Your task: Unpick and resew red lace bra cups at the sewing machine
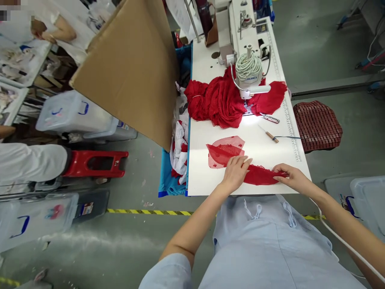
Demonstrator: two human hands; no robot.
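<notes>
A narrow red fabric piece with a scalloped lace-like edge [260, 176] lies along the front of the white sewing table [198, 176]. My left hand [236, 173] rests on its left end, fingers stretched out flat. My right hand [291, 178] pinches the right tip between thumb and fingers. Behind my left hand lies a sheer red mesh piece with small motifs [224, 150], partly folded over itself. Farther back, a bunched red cloth [215, 100] sits under the sewing machine [251, 76]. Thread snips [270, 118] and a wooden-handled awl [272, 137] lie right of centre.
A large cardboard sheet [132, 72] stands at the left, beside a blue bin [167, 180] holding white and red cloth. A brown woven seat [317, 125] is at the table's right edge. Other people sit at left, near a red stool [98, 162] and plastic boxes [72, 114].
</notes>
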